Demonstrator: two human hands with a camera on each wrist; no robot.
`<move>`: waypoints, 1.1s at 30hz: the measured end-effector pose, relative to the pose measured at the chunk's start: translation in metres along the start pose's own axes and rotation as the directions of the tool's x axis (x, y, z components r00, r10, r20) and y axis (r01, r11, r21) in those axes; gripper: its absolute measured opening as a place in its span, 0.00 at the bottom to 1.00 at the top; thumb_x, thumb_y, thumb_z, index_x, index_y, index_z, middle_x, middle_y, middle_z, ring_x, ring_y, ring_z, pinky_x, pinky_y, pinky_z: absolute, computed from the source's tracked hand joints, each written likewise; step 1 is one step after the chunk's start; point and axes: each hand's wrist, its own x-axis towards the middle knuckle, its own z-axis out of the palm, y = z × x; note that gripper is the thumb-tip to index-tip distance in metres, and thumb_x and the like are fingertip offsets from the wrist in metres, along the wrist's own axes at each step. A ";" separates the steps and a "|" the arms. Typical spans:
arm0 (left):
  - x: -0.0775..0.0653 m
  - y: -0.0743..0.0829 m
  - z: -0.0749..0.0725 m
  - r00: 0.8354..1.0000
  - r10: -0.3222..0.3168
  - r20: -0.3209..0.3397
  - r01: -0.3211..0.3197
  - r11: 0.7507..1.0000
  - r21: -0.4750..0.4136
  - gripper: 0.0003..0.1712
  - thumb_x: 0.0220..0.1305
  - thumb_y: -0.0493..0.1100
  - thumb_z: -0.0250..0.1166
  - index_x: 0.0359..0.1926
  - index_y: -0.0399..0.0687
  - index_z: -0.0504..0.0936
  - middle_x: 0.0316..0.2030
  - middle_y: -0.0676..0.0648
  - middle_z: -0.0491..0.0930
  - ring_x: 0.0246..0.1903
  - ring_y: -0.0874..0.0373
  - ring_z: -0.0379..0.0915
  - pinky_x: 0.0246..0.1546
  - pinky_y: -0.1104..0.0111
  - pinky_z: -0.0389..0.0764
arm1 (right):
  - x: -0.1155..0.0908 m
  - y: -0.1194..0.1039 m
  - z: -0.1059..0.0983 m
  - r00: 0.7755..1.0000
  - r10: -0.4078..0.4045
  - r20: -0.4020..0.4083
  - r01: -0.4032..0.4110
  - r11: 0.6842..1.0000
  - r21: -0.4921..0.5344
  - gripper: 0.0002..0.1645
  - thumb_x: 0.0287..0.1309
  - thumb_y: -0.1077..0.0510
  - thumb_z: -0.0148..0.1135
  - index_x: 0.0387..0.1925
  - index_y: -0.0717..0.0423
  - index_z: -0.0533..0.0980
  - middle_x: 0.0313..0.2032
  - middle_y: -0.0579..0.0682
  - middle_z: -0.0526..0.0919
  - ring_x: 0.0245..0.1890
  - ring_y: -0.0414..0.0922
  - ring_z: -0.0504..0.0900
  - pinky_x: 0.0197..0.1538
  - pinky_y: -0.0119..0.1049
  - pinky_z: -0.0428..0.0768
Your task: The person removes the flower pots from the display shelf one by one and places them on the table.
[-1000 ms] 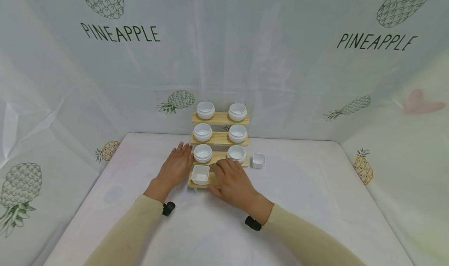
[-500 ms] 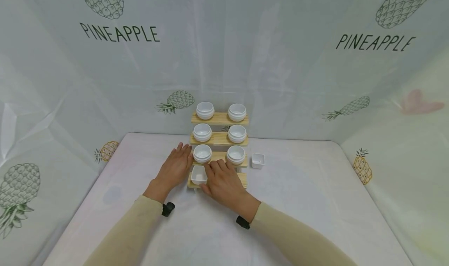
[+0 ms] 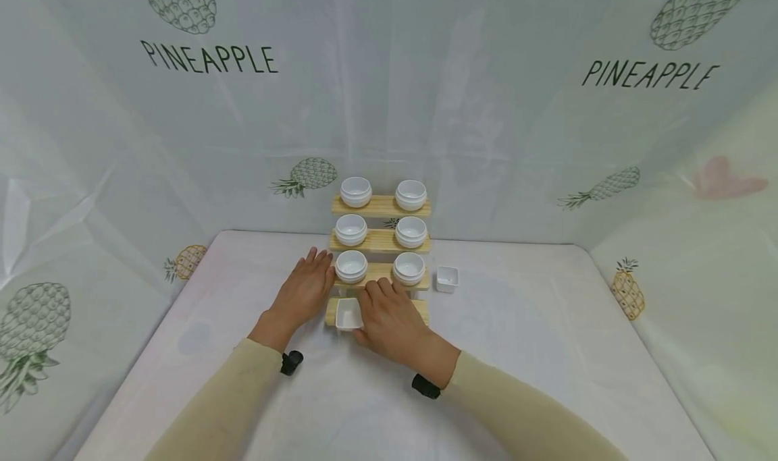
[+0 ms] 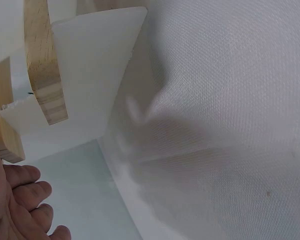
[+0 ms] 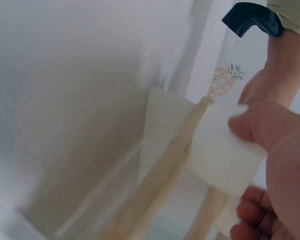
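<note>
A stepped stand with wooden shelves point(image 3: 381, 241) and white side panels point(image 4: 90, 70) stands at the table's back. My right hand point(image 3: 392, 322) pinches a square white dish point(image 3: 348, 314) over the lowest shelf's left part; in the right wrist view the thumb lies on the dish point(image 5: 225, 147), with the fingers on its other side. My left hand point(image 3: 306, 285) lies along the stand's left side, fingers extended, fingertips close to a shelf end point(image 4: 12, 145). Pairs of round white bowls point(image 3: 351, 266) stand on the upper three shelves.
A smaller square white dish point(image 3: 447, 279) sits on the white table point(image 3: 516, 353), just right of the stand. A pineapple-print cloth point(image 3: 486, 110) hangs behind the stand and at both sides.
My right hand has moved left from the shelf's middle to the square dish. In the last half second the dish has shifted toward the shelf's front edge. The left hand stays put.
</note>
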 end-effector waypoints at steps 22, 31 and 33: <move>0.001 0.000 -0.001 1.000 0.004 0.009 -0.004 1.000 0.000 0.34 0.79 0.57 0.32 0.73 0.40 0.59 0.74 0.41 0.57 0.76 0.45 0.43 0.76 0.50 0.49 | -0.050 0.055 -0.020 1.000 -0.020 0.023 0.018 0.997 0.076 0.31 0.51 0.38 0.62 0.46 0.58 0.72 0.39 0.50 0.72 0.36 0.50 0.67 0.37 0.39 0.65; 0.000 -0.002 0.003 1.000 0.024 -0.005 -0.024 1.000 -0.002 0.34 0.79 0.55 0.32 0.73 0.38 0.59 0.73 0.39 0.59 0.76 0.43 0.44 0.75 0.48 0.50 | -0.081 0.090 -0.026 1.000 0.010 0.026 -0.011 0.999 0.042 0.35 0.53 0.37 0.64 0.49 0.61 0.72 0.43 0.53 0.75 0.40 0.51 0.71 0.39 0.40 0.68; 0.000 -0.003 0.004 1.000 0.027 -0.009 -0.027 1.000 -0.004 0.34 0.79 0.56 0.32 0.73 0.38 0.60 0.73 0.39 0.59 0.76 0.43 0.44 0.75 0.48 0.50 | -0.088 0.098 -0.027 0.999 0.018 0.030 -0.020 0.999 0.040 0.35 0.53 0.38 0.64 0.49 0.62 0.72 0.43 0.54 0.75 0.40 0.51 0.71 0.39 0.40 0.68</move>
